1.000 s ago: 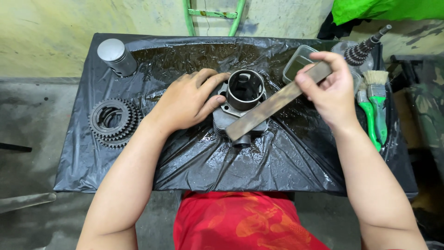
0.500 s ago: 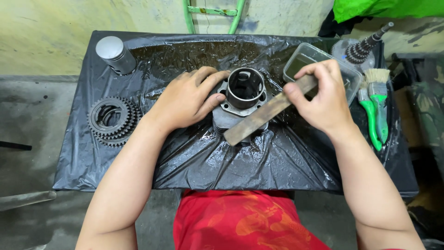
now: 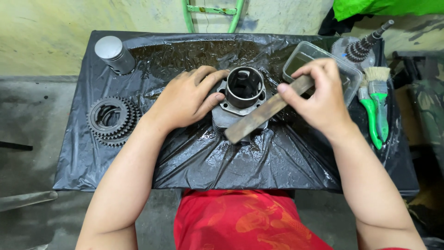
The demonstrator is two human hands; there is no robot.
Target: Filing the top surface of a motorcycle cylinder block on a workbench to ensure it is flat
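Observation:
A grey metal engine cylinder with a round bore stands upright in the middle of a table covered in black plastic sheet. My left hand rests against its left side, fingers wrapped on the flange. My right hand grips the far end of a long flat dull-brown bar. The bar lies diagonally across the cylinder's front right edge, its lower end pointing toward me.
A clear plastic tub sits behind my right hand. Two green-handled brushes lie at the right, a geared shaft behind them. A stack of gears lies at the left, a silver piston at the back left.
My right hand with the bar has slid left and toward me, across the cylinder's edge. My left hand has stayed on the cylinder.

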